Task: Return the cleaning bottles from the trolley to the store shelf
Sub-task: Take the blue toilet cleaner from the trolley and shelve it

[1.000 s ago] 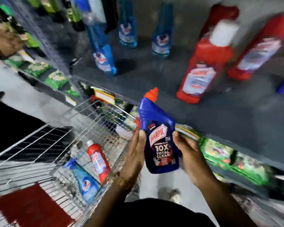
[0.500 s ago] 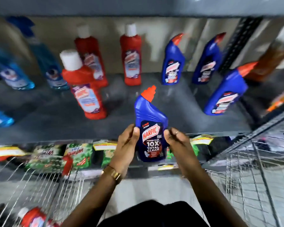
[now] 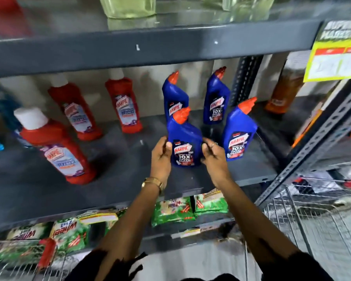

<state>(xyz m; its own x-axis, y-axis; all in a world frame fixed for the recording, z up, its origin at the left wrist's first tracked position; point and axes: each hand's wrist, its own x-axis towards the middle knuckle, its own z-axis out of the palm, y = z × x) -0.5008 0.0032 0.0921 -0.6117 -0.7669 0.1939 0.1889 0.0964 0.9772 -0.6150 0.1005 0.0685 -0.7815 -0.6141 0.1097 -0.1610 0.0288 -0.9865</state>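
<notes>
1. We see the blue Harpic bottle (image 3: 184,141) upright, long axis vertical, its orange cap (image 3: 182,115) angled up and to the right, label facing us.
2. It stands near the front edge of the grey shelf (image 3: 118,159), right of the middle; whether its base touches the shelf we cannot tell.
3. Our left hand (image 3: 160,157) presses its left side and our right hand (image 3: 214,157) its right side, both closed around the bottle.
4. Three more blue bottles (image 3: 238,132) stand just behind and to the right; red bottles (image 3: 59,151) stand towards the left.
5. Green packets (image 3: 173,210) fill the shelf below.
6. A wire trolley (image 3: 304,216) sits at the lower right, its contents blurred.
</notes>
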